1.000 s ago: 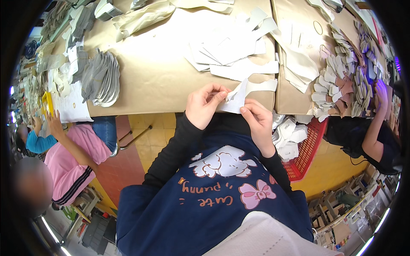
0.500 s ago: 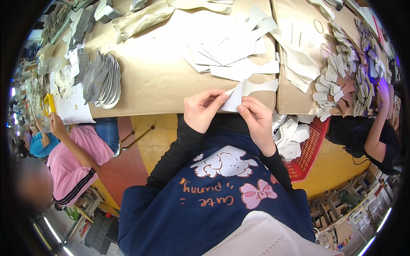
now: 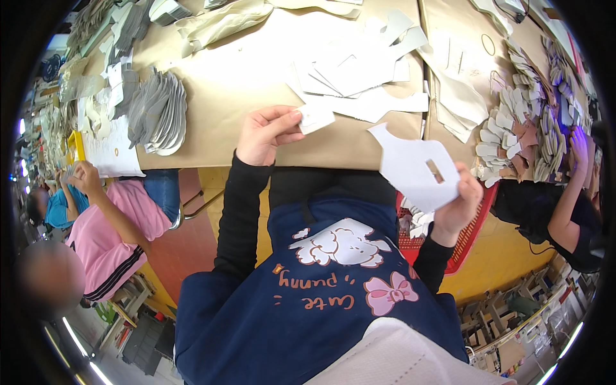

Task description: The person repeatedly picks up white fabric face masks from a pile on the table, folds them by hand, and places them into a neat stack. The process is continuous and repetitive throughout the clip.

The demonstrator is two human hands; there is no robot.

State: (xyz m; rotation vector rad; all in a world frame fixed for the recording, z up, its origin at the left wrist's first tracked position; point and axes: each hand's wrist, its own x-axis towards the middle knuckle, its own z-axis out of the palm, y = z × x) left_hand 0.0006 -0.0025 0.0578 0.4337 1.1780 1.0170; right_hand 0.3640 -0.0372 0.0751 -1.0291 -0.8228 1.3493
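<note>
Pinched in left fingers (image 3: 287, 121): small piece (image 3: 318, 119); in right fingers (image 3: 473, 190), already apart: slotted panel (image 3: 409, 168). Untouched on bench (image 3: 218, 131): white pile (image 3: 353, 74).

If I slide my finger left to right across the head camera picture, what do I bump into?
Yellow frame → stack of grey pieces → left hand → small white piece → white piece with a slot → right hand → another person's hand.

Pieces (image 3: 414, 163) in hands (image 3: 262, 138), stack (image 3: 157, 112) left on table (image 3: 224, 109), basket (image 3: 460, 253) right
</note>
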